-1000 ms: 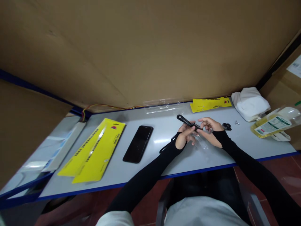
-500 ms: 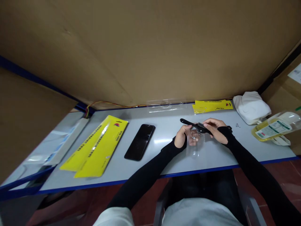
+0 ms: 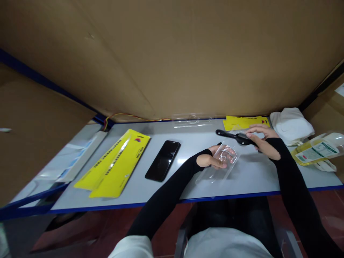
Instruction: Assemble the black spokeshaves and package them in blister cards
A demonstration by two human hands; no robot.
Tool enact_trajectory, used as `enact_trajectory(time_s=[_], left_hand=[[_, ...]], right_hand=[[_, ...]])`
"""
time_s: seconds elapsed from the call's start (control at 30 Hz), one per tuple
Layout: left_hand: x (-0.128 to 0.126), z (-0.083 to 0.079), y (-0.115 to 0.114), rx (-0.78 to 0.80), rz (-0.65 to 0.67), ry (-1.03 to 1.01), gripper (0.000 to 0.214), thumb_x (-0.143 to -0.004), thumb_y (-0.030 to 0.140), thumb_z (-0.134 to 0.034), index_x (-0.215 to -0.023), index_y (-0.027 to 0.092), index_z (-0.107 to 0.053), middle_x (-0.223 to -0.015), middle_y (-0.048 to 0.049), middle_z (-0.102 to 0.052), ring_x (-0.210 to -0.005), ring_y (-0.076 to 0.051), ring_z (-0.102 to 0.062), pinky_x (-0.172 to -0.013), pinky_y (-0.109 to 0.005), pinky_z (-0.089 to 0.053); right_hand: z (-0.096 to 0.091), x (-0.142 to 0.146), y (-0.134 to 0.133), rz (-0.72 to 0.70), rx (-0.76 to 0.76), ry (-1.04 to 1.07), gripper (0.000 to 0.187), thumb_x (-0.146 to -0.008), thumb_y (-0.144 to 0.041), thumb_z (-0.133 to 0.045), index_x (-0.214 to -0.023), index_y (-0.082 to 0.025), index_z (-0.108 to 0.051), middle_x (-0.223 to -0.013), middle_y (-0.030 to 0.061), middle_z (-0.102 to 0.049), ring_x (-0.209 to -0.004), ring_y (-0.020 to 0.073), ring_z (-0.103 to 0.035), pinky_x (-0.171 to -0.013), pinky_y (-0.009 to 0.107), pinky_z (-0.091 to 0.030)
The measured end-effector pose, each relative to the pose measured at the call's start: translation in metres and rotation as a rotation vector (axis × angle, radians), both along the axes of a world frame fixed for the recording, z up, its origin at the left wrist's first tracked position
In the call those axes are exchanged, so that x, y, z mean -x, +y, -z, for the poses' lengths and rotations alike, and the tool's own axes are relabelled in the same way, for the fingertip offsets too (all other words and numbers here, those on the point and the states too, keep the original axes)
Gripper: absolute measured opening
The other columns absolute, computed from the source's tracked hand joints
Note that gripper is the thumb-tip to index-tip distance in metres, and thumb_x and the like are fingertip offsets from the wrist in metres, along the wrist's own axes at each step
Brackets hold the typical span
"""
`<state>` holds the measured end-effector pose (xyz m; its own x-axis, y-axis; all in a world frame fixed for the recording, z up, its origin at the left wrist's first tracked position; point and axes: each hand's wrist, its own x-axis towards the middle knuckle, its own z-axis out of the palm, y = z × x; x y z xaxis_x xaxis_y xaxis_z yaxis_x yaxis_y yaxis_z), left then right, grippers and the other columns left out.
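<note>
My left hand (image 3: 215, 159) holds a clear plastic blister tray (image 3: 219, 163) just above the grey table (image 3: 188, 179), fingers curled under and over it. My right hand (image 3: 259, 139) grips a black tool with a long handle (image 3: 232, 136), which points left and hovers over the table behind the tray. Both arms wear black sleeves.
A black phone (image 3: 163, 160) lies left of my hands. Long yellow packaging cards (image 3: 115, 165) lie at the left, more yellow cards (image 3: 243, 122) at the back right. A clear tray (image 3: 192, 120) rests against the cardboard wall. White cloth (image 3: 291, 125) and a bagged bottle (image 3: 314, 150) sit at right.
My hands have come apart: the right hand carried the black tool back and to the right, while the left hand kept the clear tray and lowered it toward me.
</note>
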<state>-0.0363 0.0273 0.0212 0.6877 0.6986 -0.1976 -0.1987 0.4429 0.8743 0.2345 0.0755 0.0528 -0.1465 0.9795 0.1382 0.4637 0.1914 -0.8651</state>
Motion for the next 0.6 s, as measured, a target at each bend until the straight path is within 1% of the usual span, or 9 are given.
enact_trajectory(time_s=[0.07,0.17,0.23,0.3,0.33,0.4,0.47,0.53,0.6], left_hand=[[0.007,0.0,0.003,-0.012,0.049,0.01,0.055,-0.06,0.022,-0.098,-0.111,0.016,-0.079,-0.096,-0.0122,-0.074,-0.06,-0.012,-0.055,-0.044,-0.021,-0.034],[0.014,0.005,0.006,0.009,0.121,0.034,0.054,-0.064,0.021,-0.095,-0.116,0.017,-0.08,-0.1,-0.0139,-0.075,-0.057,-0.01,-0.051,-0.045,-0.021,-0.03],[0.012,0.011,0.006,0.044,0.15,0.066,0.05,-0.065,0.021,-0.092,-0.114,0.017,-0.081,-0.101,-0.014,-0.077,-0.056,-0.011,-0.051,-0.045,-0.021,-0.029],[0.005,0.017,0.005,0.096,0.131,0.066,0.042,-0.069,0.03,-0.088,-0.107,0.015,-0.081,-0.098,-0.0155,-0.078,-0.057,-0.014,-0.055,-0.045,-0.023,-0.032],[0.0,0.02,0.004,0.126,0.113,0.041,0.04,-0.072,0.037,-0.085,-0.104,0.013,-0.081,-0.096,-0.0169,-0.078,-0.057,-0.016,-0.057,-0.046,-0.024,-0.035],[-0.009,0.022,0.001,0.17,0.067,-0.05,0.046,-0.077,0.053,-0.076,-0.097,0.011,-0.08,-0.091,-0.019,-0.077,-0.058,-0.019,-0.059,-0.05,-0.029,-0.042],[-0.014,0.024,-0.002,0.167,0.034,-0.136,0.051,-0.078,0.058,-0.073,-0.095,0.01,-0.078,-0.086,-0.0178,-0.076,-0.059,-0.019,-0.059,-0.055,-0.032,-0.045],[-0.015,0.024,-0.004,0.096,0.032,-0.137,0.046,-0.073,0.049,-0.082,-0.096,0.01,-0.077,-0.087,-0.0151,-0.075,-0.061,-0.018,-0.058,-0.058,-0.031,-0.045],[-0.014,0.026,-0.006,0.008,0.012,-0.087,0.039,-0.069,0.036,-0.09,-0.098,0.011,-0.077,-0.092,-0.013,-0.076,-0.063,-0.017,-0.06,-0.059,-0.029,-0.044]], right_hand=[[-0.011,-0.005,0.002,-0.026,-0.075,0.037,0.038,-0.086,-0.057,-0.077,-0.097,-0.021,-0.083,-0.132,0.0151,-0.066,-0.083,0.0195,-0.066,-0.04,0.022,-0.046],[-0.033,-0.005,0.003,-0.269,-0.131,-0.015,0.037,-0.089,-0.058,-0.074,-0.088,-0.022,-0.083,-0.112,0.0118,-0.068,-0.082,0.0177,-0.064,-0.045,0.021,-0.046],[-0.044,0.0,0.001,-0.425,-0.13,-0.085,0.036,-0.093,-0.056,-0.071,-0.088,-0.023,-0.083,-0.11,0.0093,-0.067,-0.074,0.0135,-0.06,-0.047,0.022,-0.044],[-0.047,0.01,-0.001,-0.531,-0.13,-0.157,0.033,-0.096,-0.053,-0.068,-0.09,-0.024,-0.083,-0.109,0.0072,-0.067,-0.066,0.0106,-0.054,-0.05,0.024,-0.044],[-0.046,0.016,-0.001,-0.576,-0.144,-0.186,0.031,-0.098,-0.051,-0.067,-0.09,-0.025,-0.083,-0.107,0.0065,-0.068,-0.066,0.0109,-0.054,-0.053,0.025,-0.046],[-0.036,0.028,0.0,-0.688,-0.196,-0.233,0.026,-0.099,-0.044,-0.067,-0.089,-0.026,-0.083,-0.102,0.0059,-0.069,-0.075,0.0146,-0.061,-0.065,0.029,-0.053],[-0.02,0.038,0.003,-0.792,-0.265,-0.27,0.022,-0.1,-0.035,-0.065,-0.09,-0.025,-0.082,-0.1,0.0063,-0.069,-0.089,0.0186,-0.066,-0.078,0.032,-0.056],[-0.003,0.044,0.004,-0.795,-0.338,-0.304,0.022,-0.101,-0.03,-0.063,-0.093,-0.024,-0.083,-0.099,0.0071,-0.068,-0.092,0.0198,-0.066,-0.082,0.033,-0.055],[0.011,0.047,0.002,-0.697,-0.439,-0.363,0.022,-0.102,-0.032,-0.064,-0.094,-0.023,-0.083,-0.096,0.0078,-0.068,-0.088,0.0209,-0.065,-0.082,0.035,-0.053]])
